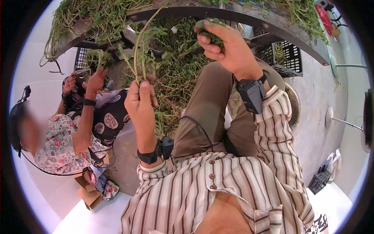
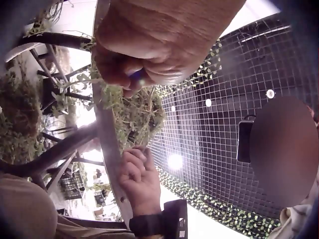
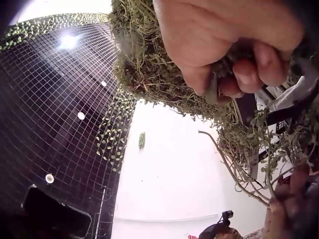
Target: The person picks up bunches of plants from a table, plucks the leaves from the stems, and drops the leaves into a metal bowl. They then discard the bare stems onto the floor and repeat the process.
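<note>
Between thumb and fingers, my left hand point(image 1: 142, 97) pinches the lower end of a long, pale green plant stem point(image 1: 137, 50) with leafy side shoots. The stem rises past the table edge, and its curved bare part point(image 3: 224, 159) also shows in the right wrist view. My right hand point(image 1: 230, 45), raised near the table edge, grips a small bunch of green leaves point(image 1: 213, 38) in curled fingers. The hands are apart. In the left wrist view the left hand point(image 2: 154, 45) hides most of what it holds.
Piled greens point(image 1: 97, 23) cover the dark-edged table point(image 1: 288, 46) ahead. More cut greens point(image 1: 177, 93) lie below, between the legs and the table. Black crates point(image 1: 292, 58) stand beneath it. Another person point(image 1: 72, 128) handles stems at the left, near a cardboard box point(image 1: 89, 195).
</note>
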### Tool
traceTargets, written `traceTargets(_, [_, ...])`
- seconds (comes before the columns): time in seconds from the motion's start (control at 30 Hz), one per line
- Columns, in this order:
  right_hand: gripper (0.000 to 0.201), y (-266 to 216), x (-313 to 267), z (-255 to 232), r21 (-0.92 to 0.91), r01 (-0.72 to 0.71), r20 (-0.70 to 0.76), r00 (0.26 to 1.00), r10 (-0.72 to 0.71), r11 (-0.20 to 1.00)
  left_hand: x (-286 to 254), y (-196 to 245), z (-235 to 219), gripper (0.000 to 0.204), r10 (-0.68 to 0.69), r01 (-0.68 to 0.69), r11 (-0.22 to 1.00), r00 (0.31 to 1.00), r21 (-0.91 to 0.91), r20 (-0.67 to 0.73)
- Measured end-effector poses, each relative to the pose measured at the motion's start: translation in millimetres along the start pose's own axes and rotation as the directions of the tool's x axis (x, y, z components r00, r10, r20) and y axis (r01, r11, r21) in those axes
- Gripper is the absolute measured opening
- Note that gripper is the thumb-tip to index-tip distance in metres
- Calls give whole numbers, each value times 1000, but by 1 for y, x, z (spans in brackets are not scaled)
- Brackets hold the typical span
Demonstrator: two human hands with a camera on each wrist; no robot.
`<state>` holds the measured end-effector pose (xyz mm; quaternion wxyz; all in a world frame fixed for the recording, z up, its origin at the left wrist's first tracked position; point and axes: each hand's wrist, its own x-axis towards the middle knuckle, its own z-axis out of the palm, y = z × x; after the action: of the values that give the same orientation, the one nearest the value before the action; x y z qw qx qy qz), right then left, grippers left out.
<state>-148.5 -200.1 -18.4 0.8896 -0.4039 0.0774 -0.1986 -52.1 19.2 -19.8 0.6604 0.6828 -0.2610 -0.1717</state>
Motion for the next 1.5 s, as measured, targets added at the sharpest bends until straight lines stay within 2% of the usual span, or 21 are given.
traceTargets(0.07, [20, -1, -3, -1, 86, -58, 55, 997, 53, 995, 1, -1, -2, 24, -11, 11, 1000, 1000, 7, -6])
traceTargets(0.2, [18, 3, -7, 2, 41, -81, 30, 996, 80, 996, 4, -1, -4, 23, 0, 0, 1000, 1000, 7, -25])
traceTargets(0.27, [17, 6, -8, 15, -263, -66, 17, 997, 73, 963, 5, 2, -2, 23, -40, 41, 993, 999, -109, 13])
traceTargets(0.3, [15, 4, -8, 24, -86, -232, -40, 973, 229, 969, 5, 3, 0, 23, -88, 89, 986, 996, -141, 15])
traceTargets(0.33, [15, 6, -5, 30, -89, -226, -19, 974, 225, 970, 6, 2, 0, 23, -72, 71, 988, 997, -136, 0])
traceTargets(0.4, [14, 16, 0, 35, -137, -322, -14, 946, 323, 937, 9, 1, 0, 24, -91, 112, 965, 991, -237, 99])
traceTargets(0.43, [15, 21, 3, 34, -154, -324, 38, 942, 333, 933, 10, 4, 2, 25, -91, 111, 973, 990, -203, 109])
traceTargets(0.53, [19, 29, 8, 38, -161, -368, 47, 924, 380, 916, 12, 4, 7, 25, -102, 129, 970, 986, -204, 135])
traceTargets(0.73, [13, 35, 17, 47, -108, -377, 0, 925, 379, 920, 18, 1, 6, 26, -151, 187, 962, 972, -201, 182])
traceTargets(0.8, [19, 36, 17, 45, -169, -317, -52, 949, 312, 933, 19, 3, 8, 22, -177, 182, 983, 970, -18, 167])
traceTargets(0.87, [20, 37, 17, 46, -162, -312, -59, 950, 307, 936, 19, -1, 9, 19, -171, 172, 985, 969, 11, 176])
traceTargets(0.93, [21, 34, 16, 48, -157, -311, -67, 950, 304, 937, 20, -8, 11, 17, -93, 65, 986, 979, 155, 182])
traceTargets(0.97, [24, 30, 15, 52, -191, -328, -77, 945, 319, 925, 21, -4, 12, 16, -103, 67, 982, 973, 175, 204])
traceTargets(1.1, [32, 30, 15, 52, -296, -315, -68, 949, 309, 902, 24, 4, 14, 15, -205, 171, 973, 952, 158, 229])
traceTargets(1.17, [38, 29, 14, 48, -286, -335, -41, 941, 337, 898, 25, 7, 15, 16, -255, 248, 967, 948, 63, 190])
traceTargets(1.23, [45, 32, 13, 43, -278, -353, -15, 931, 364, 893, 26, 6, 15, 17, -220, 214, 975, 958, 53, 183])
traceTargets(1.33, [46, 45, 12, 32, -350, -260, -27, 963, 268, 900, 25, 6, 16, 19, -171, 159, 983, 971, 88, 165])
traceTargets(1.4, [45, 52, 21, 19, -145, -430, 139, 883, 449, 891, 24, 7, 17, 19, -159, 139, 981, 974, 134, 158])
traceTargets(1.43, [45, 50, 20, 22, -143, -429, 136, 884, 447, 892, 22, 7, 18, 20, -151, 130, 981, 977, 142, 151])
traceTargets(1.47, [38, 46, 17, 27, -353, -246, 134, 941, 309, 903, 21, 8, 18, 20, -144, 122, 981, 979, 150, 143])
traceTargets(1.5, [32, 44, 15, 30, -545, -53, 165, 972, 169, 837, 21, 8, 18, 20, -144, 122, 981, 979, 149, 146])
